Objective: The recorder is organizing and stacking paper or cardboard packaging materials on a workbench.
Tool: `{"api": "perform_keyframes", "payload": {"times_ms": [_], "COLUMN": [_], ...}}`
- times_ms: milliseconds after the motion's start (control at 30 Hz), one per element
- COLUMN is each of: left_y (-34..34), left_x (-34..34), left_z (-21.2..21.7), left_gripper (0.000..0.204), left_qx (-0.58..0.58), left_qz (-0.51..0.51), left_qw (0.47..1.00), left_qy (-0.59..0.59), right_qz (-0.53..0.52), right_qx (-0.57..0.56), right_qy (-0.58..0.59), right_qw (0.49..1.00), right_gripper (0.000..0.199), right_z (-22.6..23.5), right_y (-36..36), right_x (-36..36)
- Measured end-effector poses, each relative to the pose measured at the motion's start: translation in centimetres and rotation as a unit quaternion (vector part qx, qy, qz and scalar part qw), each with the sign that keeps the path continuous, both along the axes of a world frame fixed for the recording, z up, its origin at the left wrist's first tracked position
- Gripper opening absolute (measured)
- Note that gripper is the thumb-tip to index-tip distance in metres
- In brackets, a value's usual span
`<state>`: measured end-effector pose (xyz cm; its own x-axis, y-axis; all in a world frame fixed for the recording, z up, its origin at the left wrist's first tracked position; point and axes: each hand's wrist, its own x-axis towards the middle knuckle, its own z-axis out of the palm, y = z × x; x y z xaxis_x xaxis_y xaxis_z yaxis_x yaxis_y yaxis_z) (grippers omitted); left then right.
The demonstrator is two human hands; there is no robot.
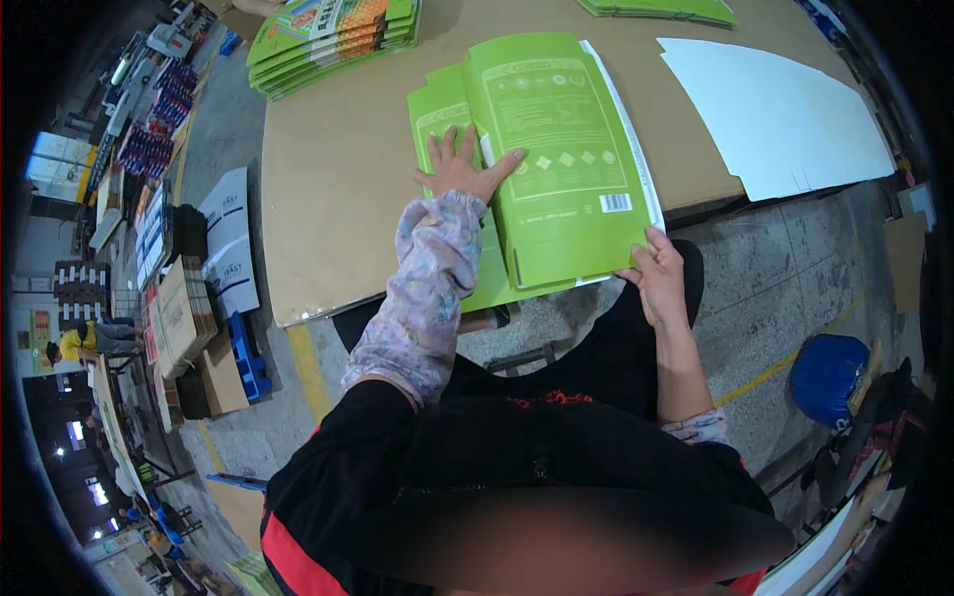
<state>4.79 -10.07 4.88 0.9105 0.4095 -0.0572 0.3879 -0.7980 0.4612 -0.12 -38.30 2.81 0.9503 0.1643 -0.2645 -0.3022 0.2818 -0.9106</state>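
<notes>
A flat green printed carton blank [556, 159] lies on the brown cardboard-covered table [338, 169], its near end hanging past the table's front edge. My left hand [459, 167] presses flat on the blank's left part, fingers spread. My right hand [658, 266] pinches the blank's near right corner at the white edge. A patterned sleeve cover wraps my left forearm.
A stack of green and orange flat cartons [333, 35] sits at the table's far left, another green stack [661, 8] at the far edge. A white sheet [775, 114] lies at right. Brown boxes [184, 318] stand on the floor left, a blue bag [827, 375] right.
</notes>
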Motion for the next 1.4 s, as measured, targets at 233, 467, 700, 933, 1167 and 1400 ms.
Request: {"api": "perform_keyframes", "payload": {"times_ms": [233,467,700,933,1167,1400], "left_y": [-0.8,3.6,5.0,3.6,3.3,3.6], "left_x": [-0.4,-1.4,-1.9,-2.9,-5.2,-6.6], "left_z": [-2.1,-3.2,-1.4,1.1,3.6,-1.2], "left_gripper": [0.099,0.086,0.106,0.101,0.075,0.039], "left_qx": [0.131,-0.157,-0.341,-0.483,-0.605,-0.651], "left_qz": [0.002,-0.003,-0.026,-0.011,-0.021,0.035], "left_qw": [0.991,0.963,0.912,0.829,0.773,0.738], "left_qy": [-0.015,-0.221,-0.226,-0.283,-0.191,-0.174], "right_qz": [-0.011,0.169,0.211,0.199,0.246,0.148], "right_qx": [-0.226,-0.095,-0.076,-0.173,-0.200,-0.229], "right_qy": [-0.048,-0.101,-0.074,-0.151,-0.189,-0.182], "right_qw": [0.973,0.976,0.972,0.953,0.930,0.945], "right_gripper": [0.073,0.073,0.071,0.081,0.103,0.073], "right_z": [1.4,2.2,2.7,3.6,4.4,4.4], "right_y": [-2.0,2.0,3.9,5.7,8.8,7.6], "right_x": [3.5,3.8,2.8,4.4,4.5,4.1]}}
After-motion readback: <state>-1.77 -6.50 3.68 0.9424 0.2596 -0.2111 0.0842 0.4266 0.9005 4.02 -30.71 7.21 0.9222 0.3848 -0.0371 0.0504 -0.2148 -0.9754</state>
